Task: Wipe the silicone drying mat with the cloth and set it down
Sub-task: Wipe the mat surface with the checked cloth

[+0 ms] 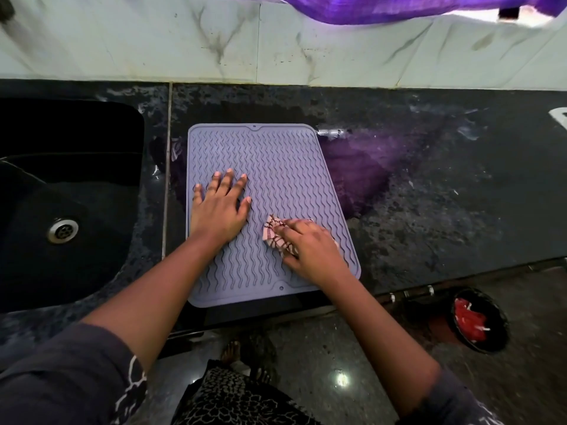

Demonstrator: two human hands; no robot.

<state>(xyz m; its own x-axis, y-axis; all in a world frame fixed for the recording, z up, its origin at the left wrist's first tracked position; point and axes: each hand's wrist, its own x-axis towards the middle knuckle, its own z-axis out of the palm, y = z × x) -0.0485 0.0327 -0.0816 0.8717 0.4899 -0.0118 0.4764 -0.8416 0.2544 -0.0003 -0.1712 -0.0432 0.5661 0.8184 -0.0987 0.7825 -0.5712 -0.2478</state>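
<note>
— Dark sleeves sit closest to us; past them, where do our hands land?

— Both on the silicone drying mat [276, 167], which lies flat on the dark countertop [429, 194], its near edge overhanging the counter's front. Our left hand [219, 207] lies open, fingers spread, palm pressing the mat's left half.

— And the right?

— Our right hand [310, 246] is closed over the bunched cloth [273, 233], holding it against the mat's near right part.

— Around the mat?

— We see a black sink [61, 194] to its left and a black bin [478, 320] on the floor, nearer than its right corner.
</note>
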